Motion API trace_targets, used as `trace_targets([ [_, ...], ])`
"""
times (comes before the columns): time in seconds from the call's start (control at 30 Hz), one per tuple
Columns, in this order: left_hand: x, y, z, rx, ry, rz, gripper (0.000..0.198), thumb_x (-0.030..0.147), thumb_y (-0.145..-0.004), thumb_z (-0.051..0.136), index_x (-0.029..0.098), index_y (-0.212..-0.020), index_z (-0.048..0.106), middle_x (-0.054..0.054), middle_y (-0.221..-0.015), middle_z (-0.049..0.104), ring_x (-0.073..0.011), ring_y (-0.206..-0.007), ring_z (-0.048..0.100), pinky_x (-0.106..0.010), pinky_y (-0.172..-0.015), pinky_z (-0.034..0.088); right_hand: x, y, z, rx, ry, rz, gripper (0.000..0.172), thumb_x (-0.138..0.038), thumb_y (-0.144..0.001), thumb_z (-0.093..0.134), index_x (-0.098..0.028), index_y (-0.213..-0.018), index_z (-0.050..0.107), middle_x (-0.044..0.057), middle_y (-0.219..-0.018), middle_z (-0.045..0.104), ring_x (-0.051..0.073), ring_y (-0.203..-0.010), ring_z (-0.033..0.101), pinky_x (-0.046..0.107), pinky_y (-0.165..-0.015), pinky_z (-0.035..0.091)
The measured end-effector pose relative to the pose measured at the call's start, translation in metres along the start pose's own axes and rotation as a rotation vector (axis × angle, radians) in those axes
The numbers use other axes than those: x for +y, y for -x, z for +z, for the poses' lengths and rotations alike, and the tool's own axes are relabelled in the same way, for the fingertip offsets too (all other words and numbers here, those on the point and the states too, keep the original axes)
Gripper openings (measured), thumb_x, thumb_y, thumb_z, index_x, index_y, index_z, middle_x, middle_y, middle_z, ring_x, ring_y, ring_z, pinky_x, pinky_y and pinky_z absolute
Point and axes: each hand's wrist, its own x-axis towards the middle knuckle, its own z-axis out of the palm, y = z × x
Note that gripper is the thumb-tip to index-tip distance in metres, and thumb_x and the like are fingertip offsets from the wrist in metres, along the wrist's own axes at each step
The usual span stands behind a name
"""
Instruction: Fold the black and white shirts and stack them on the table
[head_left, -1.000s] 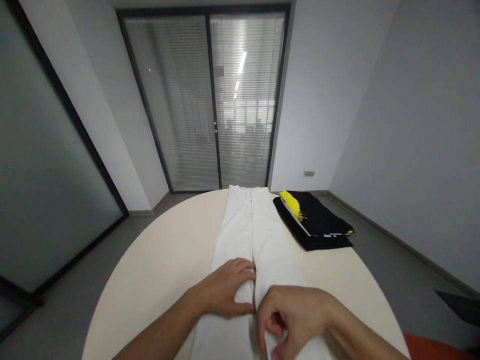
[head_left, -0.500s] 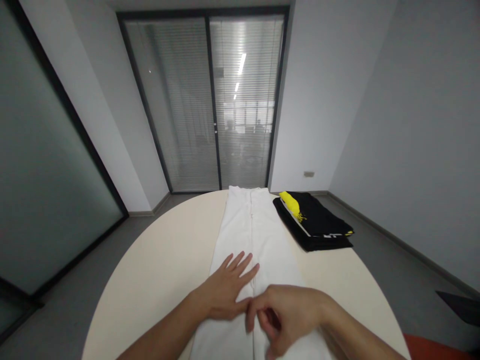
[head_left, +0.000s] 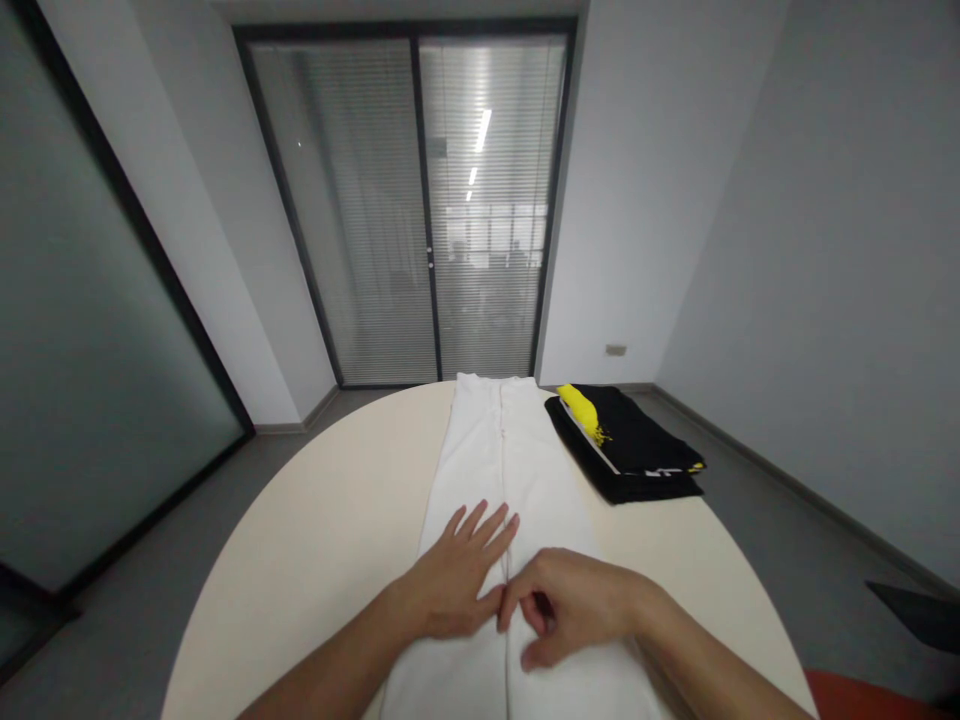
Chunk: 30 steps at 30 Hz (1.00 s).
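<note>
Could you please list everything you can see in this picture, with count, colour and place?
white trousers: one, white, laid flat lengthwise down the middle of the table
folded garment: one pile, black with yellow and white parts, far right of the table, beside the trousers
table: one, cream, round, under everything
glass doors: two panels, dark frame, pale blinds, behind the table
wall socket: one, pale, low on the right wall
orange object: one, bottom right corner, cannot tell what
left hand: one, flat on the trousers, fingers spread
right hand: one, fingers curled at the trousers' centre seam, touching the left hand
</note>
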Motion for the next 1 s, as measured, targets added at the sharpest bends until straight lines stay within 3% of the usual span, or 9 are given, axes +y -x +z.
trace_targets([
  [0.13, -0.003, 0.000, -0.001, 0.028, 0.048, 0.002, 0.069, 0.036, -0.101, 0.042, 0.030, -0.160, 0.006, -0.004, -0.166, 0.011, -0.0295, -0.153, 0.007, -0.056, -0.123, 0.013, -0.006, -0.002, 0.004, 0.030, 0.047, -0.054, 0.028, -0.024, -0.069, 0.077, -0.022, -0.097, 0.076, -0.008, -0.064, 0.057, 0.007, -0.055, 0.052, 0.018, -0.058, 0.039],
  [0.37, -0.022, 0.005, -0.005, 0.041, 0.063, -0.077, 0.072, 0.050, -0.100, 0.043, 0.021, -0.159, 0.014, -0.012, -0.165, 0.012, -0.0288, -0.153, 0.009, -0.054, -0.123, 0.014, -0.020, -0.002, 0.010, -0.018, 0.075, -0.063, 0.028, -0.024, -0.065, 0.079, -0.021, -0.092, 0.073, -0.008, -0.068, 0.062, 0.007, -0.056, 0.053, 0.018, -0.058, 0.039],
  [0.47, -0.027, 0.005, -0.005, 0.010, 0.042, -0.115, 0.072, 0.054, -0.101, 0.038, 0.018, -0.159, 0.016, -0.014, -0.165, 0.010, -0.0277, -0.153, 0.006, -0.052, -0.123, 0.012, -0.029, -0.003, 0.018, -0.114, 0.115, -0.106, 0.023, -0.019, -0.063, 0.079, -0.022, -0.085, 0.071, -0.008, -0.070, 0.064, 0.007, -0.058, 0.054, 0.017, -0.059, 0.038],
  [0.6, -0.029, 0.003, -0.005, 0.001, 0.028, -0.127, 0.075, 0.058, -0.100, 0.037, 0.019, -0.159, 0.015, -0.012, -0.165, 0.009, -0.0270, -0.153, 0.004, -0.051, -0.123, 0.009, -0.042, -0.005, 0.030, -0.153, 0.296, -0.143, 0.020, -0.019, -0.065, 0.077, -0.024, -0.084, 0.070, -0.007, -0.071, 0.066, 0.010, -0.058, 0.054, 0.020, -0.057, 0.037],
  [0.77, -0.030, 0.003, -0.008, 0.002, 0.057, -0.118, 0.075, 0.058, -0.099, 0.040, 0.017, -0.159, 0.019, -0.013, -0.165, 0.011, -0.0282, -0.153, 0.007, -0.053, -0.124, 0.009, -0.055, -0.004, 0.040, -0.132, 0.579, -0.120, 0.005, -0.028, -0.080, 0.070, -0.023, -0.079, 0.069, -0.002, -0.070, 0.070, 0.014, -0.055, 0.055, 0.024, -0.050, 0.030],
  [0.9, -0.035, 0.007, -0.011, 0.044, 0.116, -0.076, 0.071, 0.051, -0.096, 0.050, 0.019, -0.156, 0.029, -0.011, -0.164, 0.022, -0.0291, -0.152, 0.015, -0.053, -0.123, 0.014, -0.063, -0.004, 0.042, -0.152, 0.728, -0.137, 0.013, -0.029, -0.085, 0.063, -0.022, -0.075, 0.069, 0.000, -0.066, 0.069, 0.015, -0.051, 0.055, 0.026, -0.047, 0.025],
  [1.0, -0.040, 0.011, -0.014, 0.106, 0.188, -0.048, 0.059, 0.047, -0.095, 0.053, 0.021, -0.147, 0.045, -0.010, -0.156, 0.040, -0.0281, -0.149, 0.028, -0.050, -0.122, 0.020, -0.061, -0.005, 0.038, -0.171, 0.638, -0.118, 0.008, -0.025, -0.081, 0.063, -0.022, -0.080, 0.070, -0.002, -0.066, 0.068, 0.014, -0.053, 0.054, 0.026, -0.049, 0.026],
])
